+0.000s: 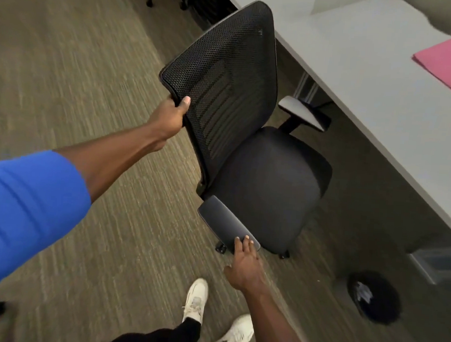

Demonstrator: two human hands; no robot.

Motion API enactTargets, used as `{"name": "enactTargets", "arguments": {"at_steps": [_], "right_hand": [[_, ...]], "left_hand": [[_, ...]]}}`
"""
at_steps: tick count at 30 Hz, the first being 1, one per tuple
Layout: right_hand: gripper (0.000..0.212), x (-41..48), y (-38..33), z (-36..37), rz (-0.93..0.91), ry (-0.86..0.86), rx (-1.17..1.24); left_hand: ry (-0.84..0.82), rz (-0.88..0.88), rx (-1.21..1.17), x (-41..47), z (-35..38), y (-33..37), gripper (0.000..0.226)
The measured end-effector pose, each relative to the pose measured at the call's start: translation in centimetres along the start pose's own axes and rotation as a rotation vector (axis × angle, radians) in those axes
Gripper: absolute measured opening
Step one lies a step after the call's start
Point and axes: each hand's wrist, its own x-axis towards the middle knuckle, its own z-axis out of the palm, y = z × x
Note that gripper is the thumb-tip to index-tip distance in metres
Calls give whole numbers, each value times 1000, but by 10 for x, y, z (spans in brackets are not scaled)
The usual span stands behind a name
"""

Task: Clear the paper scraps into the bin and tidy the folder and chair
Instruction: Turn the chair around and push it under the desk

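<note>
The gray surface (pixel 370 106) stands just behind the black chair (pixel 267 173). The pink folder (pixel 449 62) lies on it. The bin (pixel 374 296) sits on the floor near the chair. The left hand (pixel 169 116) grips the chair's back. The right hand (pixel 244 268) rests open on its armrest (pixel 224 223).

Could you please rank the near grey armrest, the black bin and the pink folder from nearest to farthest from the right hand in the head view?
1. The near grey padded armrest: the right hand touches its front end with its fingertips.
2. The round black bin: on the carpet to the right, under the desk edge.
3. The flat pink folder: far up on the grey desk.
</note>
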Motion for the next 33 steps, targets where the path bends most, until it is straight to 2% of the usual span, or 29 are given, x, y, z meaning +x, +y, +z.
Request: {"name": "enactTargets", "arguments": {"at_steps": [8,14,21,23,26,29,33], "right_hand": [[87,1,19,-1,117,-22,-63],[95,-7,48,-1,175,5,-116],[84,-22,55,-25,188,89,40],[87,-29,40,-33,137,146,112],[98,-41,11,-46,9,257,214],[105,-61,-24,-63,-99,407,316],[111,-101,-68,-82,-214,643,365]], "left_hand": [[-39,21,-77,-37,2,-23,15],[-72,-7,-40,-93,13,-36,40],[-178,30,98,-158,16,-48,39],[-266,68,222,-169,5,-52,32],[-358,54,405,-171,-16,-57,33],[-280,38,464,-157,-40,-57,23],[-145,43,372,-127,-71,-41,24]]}}
